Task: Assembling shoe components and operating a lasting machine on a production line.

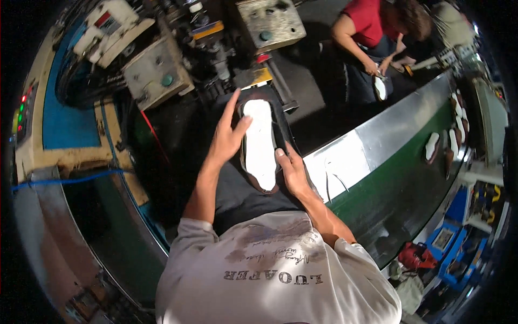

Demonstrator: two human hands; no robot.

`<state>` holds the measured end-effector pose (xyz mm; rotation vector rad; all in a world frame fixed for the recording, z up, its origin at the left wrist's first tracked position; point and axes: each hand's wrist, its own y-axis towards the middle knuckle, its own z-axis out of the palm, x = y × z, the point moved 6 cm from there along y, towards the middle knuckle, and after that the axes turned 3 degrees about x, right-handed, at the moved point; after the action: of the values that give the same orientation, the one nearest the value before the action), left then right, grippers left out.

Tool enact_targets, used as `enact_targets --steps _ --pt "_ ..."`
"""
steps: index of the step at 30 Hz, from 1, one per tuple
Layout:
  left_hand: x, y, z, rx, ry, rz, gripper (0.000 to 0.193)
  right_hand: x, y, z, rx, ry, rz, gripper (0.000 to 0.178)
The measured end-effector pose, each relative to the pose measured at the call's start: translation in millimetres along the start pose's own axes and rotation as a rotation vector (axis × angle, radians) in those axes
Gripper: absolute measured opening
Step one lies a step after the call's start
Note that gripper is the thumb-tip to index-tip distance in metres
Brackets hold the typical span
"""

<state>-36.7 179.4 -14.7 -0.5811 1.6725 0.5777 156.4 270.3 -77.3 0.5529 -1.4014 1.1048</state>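
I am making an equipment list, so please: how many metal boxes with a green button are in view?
2: the left box, toward the upper left, and the right box, at the top centre. Others may be hidden.

Head view: wide fisheye, left one of a side-by-side pair. Camera is riding on the person's head and facing steeply down and forward, over the chest. Shirt [270, 291] is filling the lower middle, nearest the lens; forearms [202, 189] are lying beyond it. Left hand [226, 137] and right hand [292, 168] are sitting near the centre, farther off, with the shoe [259, 143] between them. Co-worker [365, 27] at upper right is appearing smaller, well beyond the hands. Lens is covering a broad sweep: grey box [270, 24] at top, red object [416, 256] at lower right. Straight edges are bending toward the rim; the surface [386, 197] is showing a curved border at right. Black is framing the corners.
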Motion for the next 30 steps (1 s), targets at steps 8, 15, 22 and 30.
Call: enact_targets --steps 8,15,22,30 --pt "19.5 7.5 -10.8 -0.001 -0.09 -0.117 0.042 74.0 49.4 38.2 0.151 -0.298 -0.181 0.088" --pt "15.7 8.0 3.4 -0.083 0.075 0.049 0.038 71.8 60.2 29.4 0.101 -0.328 -0.189 0.087" --pt "33.5 4.9 -0.1 0.034 -0.346 -0.093 0.048 51.5 63.5 -21.8 0.332 0.284 0.039 0.081" --pt "32.5 9.4 12.3 0.024 -0.374 -0.132 0.05 75.2 97.9 -1.3 0.421 -0.152 -0.086 0.088"
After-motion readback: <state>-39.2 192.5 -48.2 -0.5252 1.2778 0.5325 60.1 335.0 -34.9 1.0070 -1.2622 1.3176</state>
